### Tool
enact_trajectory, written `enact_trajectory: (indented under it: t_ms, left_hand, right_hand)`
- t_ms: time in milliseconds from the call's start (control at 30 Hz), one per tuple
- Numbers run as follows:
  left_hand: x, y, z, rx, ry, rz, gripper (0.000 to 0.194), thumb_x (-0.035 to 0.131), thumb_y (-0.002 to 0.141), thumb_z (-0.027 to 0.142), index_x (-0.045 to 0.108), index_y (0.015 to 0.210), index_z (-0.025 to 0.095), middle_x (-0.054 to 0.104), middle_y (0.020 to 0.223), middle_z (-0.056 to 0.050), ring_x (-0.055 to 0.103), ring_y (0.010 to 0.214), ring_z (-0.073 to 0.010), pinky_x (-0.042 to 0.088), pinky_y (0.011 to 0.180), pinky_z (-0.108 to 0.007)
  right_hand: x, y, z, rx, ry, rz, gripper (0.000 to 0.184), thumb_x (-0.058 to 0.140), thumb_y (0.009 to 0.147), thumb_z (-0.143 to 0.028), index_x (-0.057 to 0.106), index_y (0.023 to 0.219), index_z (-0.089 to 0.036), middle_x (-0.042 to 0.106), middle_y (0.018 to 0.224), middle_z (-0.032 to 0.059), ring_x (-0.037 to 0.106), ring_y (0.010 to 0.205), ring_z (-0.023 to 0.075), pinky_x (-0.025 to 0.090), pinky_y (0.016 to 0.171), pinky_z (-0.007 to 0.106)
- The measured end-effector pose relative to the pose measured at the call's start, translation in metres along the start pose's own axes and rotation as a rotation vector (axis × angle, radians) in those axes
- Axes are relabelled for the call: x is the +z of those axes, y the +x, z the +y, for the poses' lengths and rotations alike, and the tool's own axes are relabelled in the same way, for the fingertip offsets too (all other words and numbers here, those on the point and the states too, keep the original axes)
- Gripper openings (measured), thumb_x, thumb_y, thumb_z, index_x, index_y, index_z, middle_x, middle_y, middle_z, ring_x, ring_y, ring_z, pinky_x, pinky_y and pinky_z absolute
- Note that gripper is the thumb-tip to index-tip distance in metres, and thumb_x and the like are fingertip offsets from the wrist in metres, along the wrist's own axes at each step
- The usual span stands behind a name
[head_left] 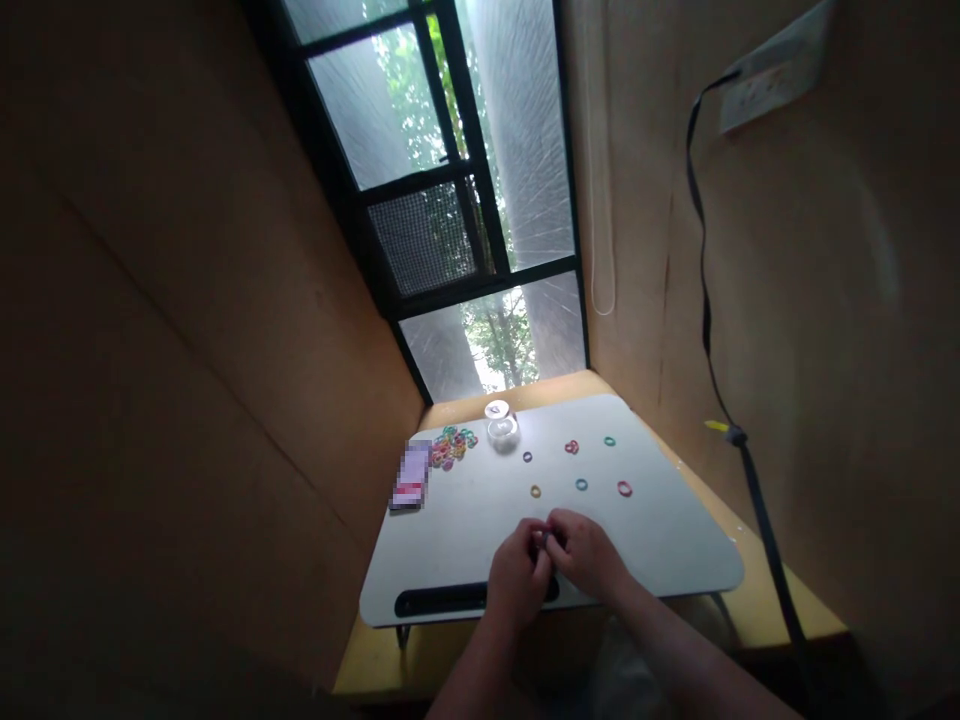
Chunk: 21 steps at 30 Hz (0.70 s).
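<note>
My left hand (517, 575) and my right hand (586, 552) meet above the near edge of a white lap table. Their fingertips pinch a small purplish hair tie (546, 538), mostly hidden by the fingers. Beyond them, several small hair ties lie spread apart: a yellow one (535, 491), a teal one (582, 485), a pink one (625, 488), a purple one (527, 457) and a green one (610, 441). A red one (571, 447) looks twisted or bunched. A heap of mixed-colour hair ties (452, 448) rests at the far left.
A clear jar (502, 430) with a whitish top stands at the table's back. A blurred-out phone-like item (412, 476) lies on the left edge. The white table (660, 540) has a black slot (442, 599) in front. Walls flank both sides; a dark cable (705, 270) hangs right.
</note>
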<state>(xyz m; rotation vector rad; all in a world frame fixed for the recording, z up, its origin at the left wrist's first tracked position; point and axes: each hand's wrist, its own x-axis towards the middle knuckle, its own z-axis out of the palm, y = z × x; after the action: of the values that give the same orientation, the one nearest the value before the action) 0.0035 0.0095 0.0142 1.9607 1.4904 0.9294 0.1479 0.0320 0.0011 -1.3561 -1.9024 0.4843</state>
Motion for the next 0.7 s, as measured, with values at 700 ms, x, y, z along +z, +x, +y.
enact_trajectory:
  t_ms: [700]
  left_hand:
    - [0.0051,0.0084,-0.0019,-0.044,-0.042,0.023,0.017,0.047,0.083,0.019,0.058,0.096,0.021,0.064,0.077,0.002,0.058,0.07,-0.0131,0.041,0.067,-0.023]
  right_hand:
    - [-0.0036,0.0043,0.0039,-0.003,0.046,-0.012,0.01,0.053,0.079,-0.02,0.051,0.069,-0.02,0.056,0.066,-0.0007,0.046,0.062,0.0129,0.027,0.06,0.025]
